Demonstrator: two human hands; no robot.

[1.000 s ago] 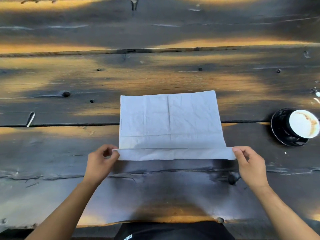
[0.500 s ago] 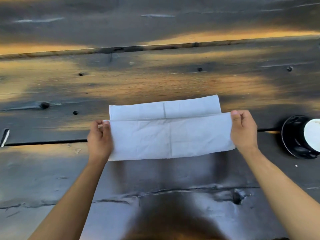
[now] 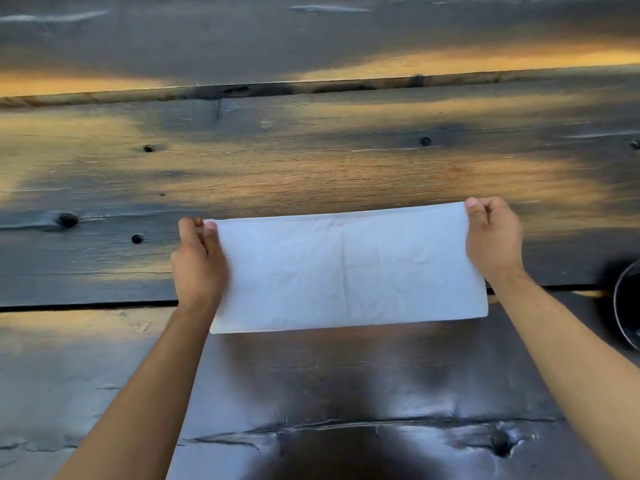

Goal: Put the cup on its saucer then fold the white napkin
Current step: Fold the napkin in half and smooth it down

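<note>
The white napkin (image 3: 346,268) lies folded in half as a wide strip in the middle of the dark wooden table. My left hand (image 3: 199,261) pinches its far left corner and my right hand (image 3: 493,237) pinches its far right corner, both holding the upper layer against the far edge. The fold runs along the near edge. At the right border only a dark curved sliver of the black saucer (image 3: 627,306) shows; the cup is out of view.
The table (image 3: 311,161) is made of rough dark planks with knots, cracks and a gap running across under the napkin. Another plank seam crosses farther back.
Both hands carried the napkin's near edge away from me over the rest, until it met the far edge. The view shifted left, pushing the cup out of frame.
</note>
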